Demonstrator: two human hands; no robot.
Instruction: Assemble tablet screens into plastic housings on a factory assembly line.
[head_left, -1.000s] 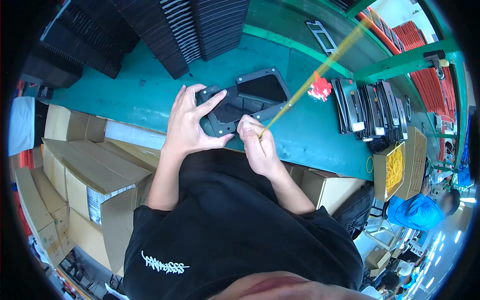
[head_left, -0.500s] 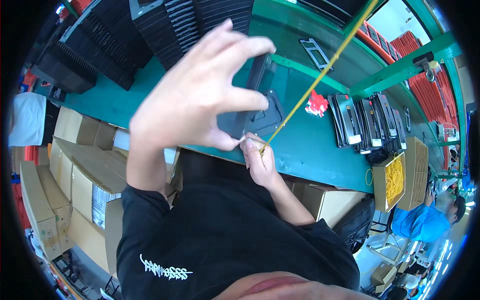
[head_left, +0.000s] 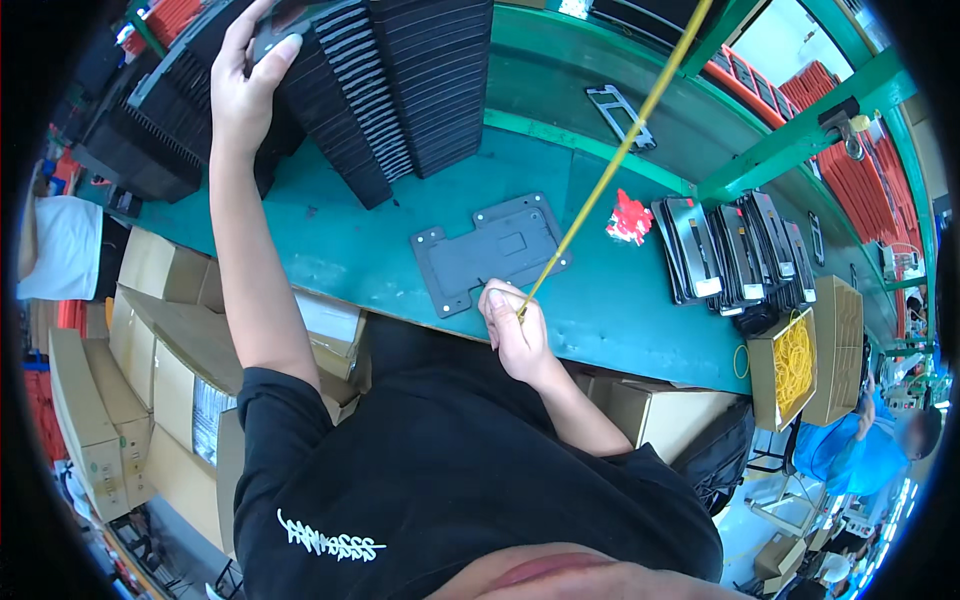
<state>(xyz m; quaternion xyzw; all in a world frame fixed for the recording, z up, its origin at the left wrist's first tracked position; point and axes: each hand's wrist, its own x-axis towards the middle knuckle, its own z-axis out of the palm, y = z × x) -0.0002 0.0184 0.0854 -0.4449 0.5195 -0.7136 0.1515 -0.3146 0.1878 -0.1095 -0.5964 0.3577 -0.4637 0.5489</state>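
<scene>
We hold our left hand [head_left: 245,90] at the black slab stack [head_left: 335,120], ten o'clock, grip unclear, our right hand [head_left: 515,325] clenched around the yellow cord [head_left: 642,110], the notched grey plate [head_left: 475,258] at twelve.

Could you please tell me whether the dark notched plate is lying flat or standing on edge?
Flat: the dark plate shows its broad face upward on the green bench, the right hand at its near edge.

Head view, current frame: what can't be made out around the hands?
Left hand: head view, the upper edge cuts off some fingertips; grip unclear.
Right hand: head view, its own curled fingers hide whatever they may hold.
Yellow cord: head view, top end cut off by the upper edge.
</scene>
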